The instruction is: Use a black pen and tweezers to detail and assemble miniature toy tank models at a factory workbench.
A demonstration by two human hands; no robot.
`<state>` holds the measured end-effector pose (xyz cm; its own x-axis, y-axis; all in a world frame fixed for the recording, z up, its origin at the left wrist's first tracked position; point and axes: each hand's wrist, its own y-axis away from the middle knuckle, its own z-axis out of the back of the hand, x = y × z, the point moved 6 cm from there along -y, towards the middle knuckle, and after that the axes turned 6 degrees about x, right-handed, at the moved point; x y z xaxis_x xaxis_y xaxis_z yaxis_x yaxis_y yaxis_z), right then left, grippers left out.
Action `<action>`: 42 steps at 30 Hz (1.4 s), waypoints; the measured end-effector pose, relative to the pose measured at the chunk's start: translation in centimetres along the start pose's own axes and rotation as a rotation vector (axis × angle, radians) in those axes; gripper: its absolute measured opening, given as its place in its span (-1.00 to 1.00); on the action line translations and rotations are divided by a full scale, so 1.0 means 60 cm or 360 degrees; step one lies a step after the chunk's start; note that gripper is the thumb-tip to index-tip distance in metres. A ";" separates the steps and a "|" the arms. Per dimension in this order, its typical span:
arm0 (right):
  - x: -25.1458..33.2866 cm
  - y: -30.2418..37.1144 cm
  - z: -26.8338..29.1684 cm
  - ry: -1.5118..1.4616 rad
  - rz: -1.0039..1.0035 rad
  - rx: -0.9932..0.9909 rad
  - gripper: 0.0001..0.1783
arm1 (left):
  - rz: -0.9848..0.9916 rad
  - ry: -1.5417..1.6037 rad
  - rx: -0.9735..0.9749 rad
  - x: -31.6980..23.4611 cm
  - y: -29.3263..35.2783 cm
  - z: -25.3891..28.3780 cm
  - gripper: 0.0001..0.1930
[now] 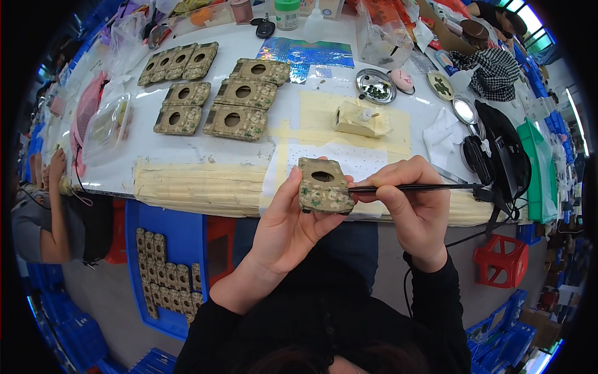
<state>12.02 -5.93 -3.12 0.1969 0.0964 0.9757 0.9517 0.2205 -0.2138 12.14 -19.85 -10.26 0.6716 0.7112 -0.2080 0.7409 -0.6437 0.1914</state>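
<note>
My left hand (280, 230) grips a camouflage-painted model tank hull (319, 198) with a round hole in its top, just over the table's front edge. In my right hand (411, 209) is a thin black paintbrush (430, 187), pinched like a pen, its tip at the hull's right side. Similar hulls stand on the table to the left, among them a group of larger-looking ones (244, 93) and a row farther back (180, 62). Past my hands, a tape-covered block (361, 120) sits on yellow masking tape. A round metal dish (375, 85) holds dark green paint.
Beside my left leg, a blue tray (180, 234) carries several more hulls. A red stool (501, 260) stands on the floor at right. A black bag (504, 149) and a white cloth (444, 134) lie on the table's right. Another person's arm (57, 206) rests at far left.
</note>
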 end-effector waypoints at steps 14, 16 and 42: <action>0.001 -0.002 0.002 0.0022 -0.0039 -0.0017 -0.90 | 0.0010 -0.0019 0.0016 -0.001 -0.001 0.001 -0.50; 0.001 -0.002 0.002 -0.0006 -0.0043 -0.0017 -0.90 | 0.0010 -0.0014 0.0019 -0.001 -0.001 -0.001 -0.51; -0.001 -0.045 0.085 0.1322 0.0382 -0.0543 -0.91 | 0.0058 0.0366 0.0082 -0.009 -0.013 0.007 -0.49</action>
<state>8.23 -1.59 -2.81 0.3777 -0.6525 0.6569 0.8555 -0.0255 -0.5172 11.19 -19.84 -10.73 0.6841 0.7290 0.0233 0.7193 -0.6796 0.1442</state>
